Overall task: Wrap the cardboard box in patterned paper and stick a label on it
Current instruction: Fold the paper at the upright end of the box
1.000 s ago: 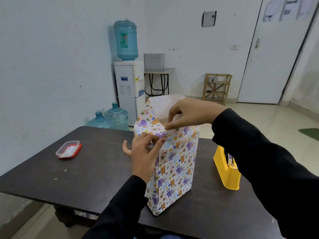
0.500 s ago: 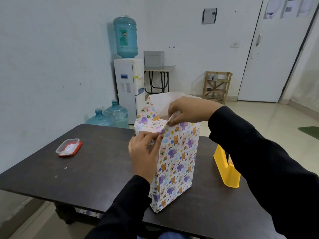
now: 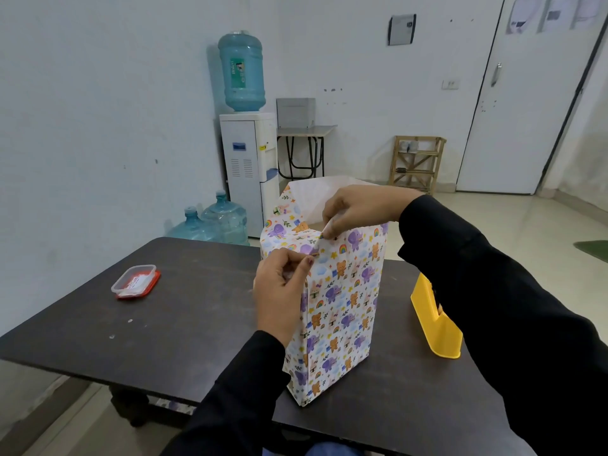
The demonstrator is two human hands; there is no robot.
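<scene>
The box stands upright on the dark table, covered in white paper printed with bears, elephants and rainbows. The paper's top end stands open above the box, its white inside showing. My right hand pinches the paper's near top edge at the corner fold. My left hand rests against the box's left side and pinches the fold just below, thumb on the crease. No label is in sight.
A yellow tape dispenser stands right of the box, partly behind my right sleeve. A small clear container with a red lid lies at the table's left. A water dispenser and spare bottles stand behind the table.
My right hand has pulled the top paper edge slightly down and toward me. My left hand has shifted a little lower along the corner fold. The box stays put.
</scene>
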